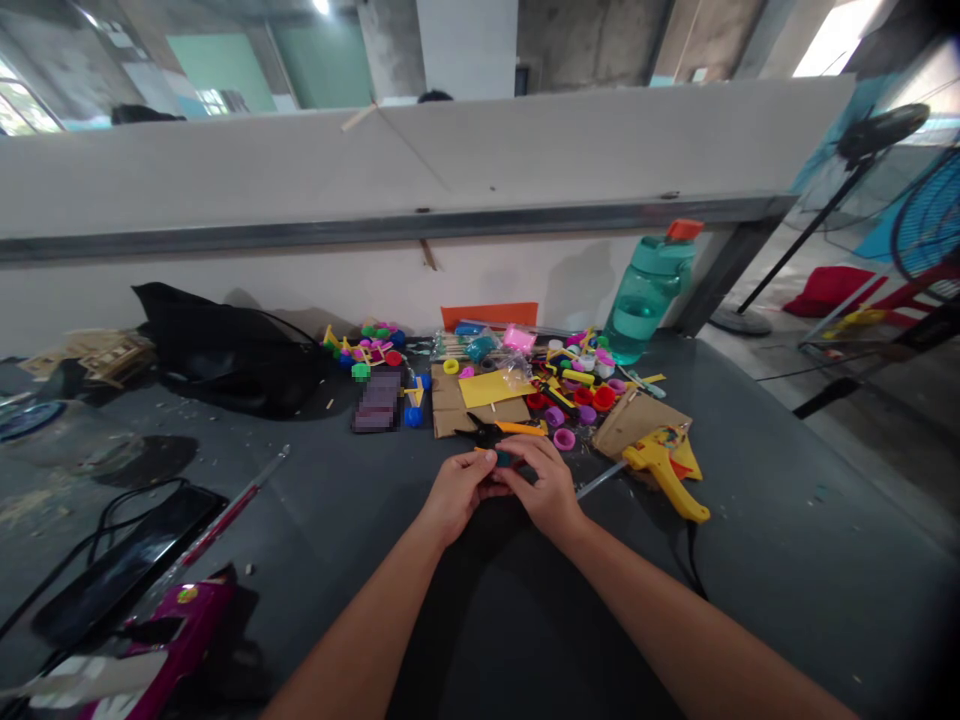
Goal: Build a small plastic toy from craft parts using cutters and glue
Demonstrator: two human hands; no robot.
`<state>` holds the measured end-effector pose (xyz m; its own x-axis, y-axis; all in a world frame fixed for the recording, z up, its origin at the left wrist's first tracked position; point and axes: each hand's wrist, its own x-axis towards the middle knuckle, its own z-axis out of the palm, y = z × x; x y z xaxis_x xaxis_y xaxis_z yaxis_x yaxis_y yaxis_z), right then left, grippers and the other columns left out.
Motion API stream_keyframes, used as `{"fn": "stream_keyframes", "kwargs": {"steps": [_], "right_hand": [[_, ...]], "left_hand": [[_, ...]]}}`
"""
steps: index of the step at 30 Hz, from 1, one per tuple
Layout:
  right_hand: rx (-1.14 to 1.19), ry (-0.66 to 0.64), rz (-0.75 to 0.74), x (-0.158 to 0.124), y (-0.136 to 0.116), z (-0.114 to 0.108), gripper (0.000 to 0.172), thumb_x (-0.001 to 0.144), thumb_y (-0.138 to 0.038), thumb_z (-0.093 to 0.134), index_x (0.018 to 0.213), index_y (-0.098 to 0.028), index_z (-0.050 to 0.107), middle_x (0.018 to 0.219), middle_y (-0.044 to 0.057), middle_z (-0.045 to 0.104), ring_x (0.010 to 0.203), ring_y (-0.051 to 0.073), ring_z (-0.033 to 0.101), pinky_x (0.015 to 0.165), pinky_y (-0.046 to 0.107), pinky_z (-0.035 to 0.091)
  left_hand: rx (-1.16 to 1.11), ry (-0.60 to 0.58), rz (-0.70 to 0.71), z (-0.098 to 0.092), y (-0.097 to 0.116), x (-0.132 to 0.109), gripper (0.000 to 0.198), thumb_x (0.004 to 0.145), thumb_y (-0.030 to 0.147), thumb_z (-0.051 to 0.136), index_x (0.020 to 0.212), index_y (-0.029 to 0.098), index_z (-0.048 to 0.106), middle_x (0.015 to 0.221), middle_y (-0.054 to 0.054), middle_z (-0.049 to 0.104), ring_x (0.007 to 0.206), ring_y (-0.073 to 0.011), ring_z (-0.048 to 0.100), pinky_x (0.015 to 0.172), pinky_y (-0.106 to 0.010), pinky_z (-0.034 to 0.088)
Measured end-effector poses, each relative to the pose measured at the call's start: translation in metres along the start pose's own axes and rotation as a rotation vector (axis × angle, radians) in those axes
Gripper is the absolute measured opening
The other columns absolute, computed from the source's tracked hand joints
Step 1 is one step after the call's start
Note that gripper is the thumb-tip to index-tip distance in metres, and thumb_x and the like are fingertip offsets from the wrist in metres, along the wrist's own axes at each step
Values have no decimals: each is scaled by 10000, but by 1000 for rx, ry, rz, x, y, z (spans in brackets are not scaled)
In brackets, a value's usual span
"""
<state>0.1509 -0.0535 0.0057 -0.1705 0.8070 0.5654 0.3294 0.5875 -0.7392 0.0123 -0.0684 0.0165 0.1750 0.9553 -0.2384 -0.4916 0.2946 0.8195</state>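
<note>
My left hand (459, 490) and my right hand (541, 483) meet over the dark table (750, 540), fingers pinched round a small dark teal piece (504, 459) held between them. Its exact shape is hidden by my fingers. Just beyond them lie black-and-orange scissors (510, 429) on pieces of cardboard (450, 400) and a yellow sheet (491, 387). Several coloured bottle caps (574, 405) are scattered behind my right hand. A yellow glue gun (664, 468) lies to the right, its nozzle pointing toward my right hand.
A teal water bottle (649, 290) stands at the back right by the white partition (450, 160). A black bag (225, 350) lies at back left. A phone (120, 570), cables and a magenta object (180, 630) sit near left. Fans stand on the floor right.
</note>
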Motion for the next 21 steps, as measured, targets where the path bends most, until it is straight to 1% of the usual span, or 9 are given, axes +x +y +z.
{"fn": "stream_keyframes", "kwargs": {"steps": [4,9,14,21], "right_hand": [[8,-12,25,-1,-2,0,245,744,-212,626,984,-259,635,993,58,615,966,208,559,810,361,500],[11,-43,22,0,-6,-2,279,755,-196,601,1024,-264,622,1008,64,611,979,210,554,790,360,505],[23,-17,24,0,-3,-2,226,763,-201,602,979,-257,636,986,64,614,967,209,555,824,383,488],[28,-51,30,0,-5,-2,289,749,-176,605,1029,-249,607,1018,67,595,1000,204,536,836,370,484]], "left_hand": [[3,6,12,-1,0,0,204,667,275,713,725,87,656,661,-32,619,607,-100,571,635,-262,509],[2,21,20,-2,-1,1,211,644,284,728,689,96,644,621,-8,591,581,-92,552,619,-260,506],[-36,8,7,-1,-1,1,250,707,340,670,717,92,643,641,-41,620,589,-116,578,595,-267,507],[-30,16,20,0,1,0,184,674,266,707,707,98,638,646,-9,600,590,-93,559,617,-262,515]]}}
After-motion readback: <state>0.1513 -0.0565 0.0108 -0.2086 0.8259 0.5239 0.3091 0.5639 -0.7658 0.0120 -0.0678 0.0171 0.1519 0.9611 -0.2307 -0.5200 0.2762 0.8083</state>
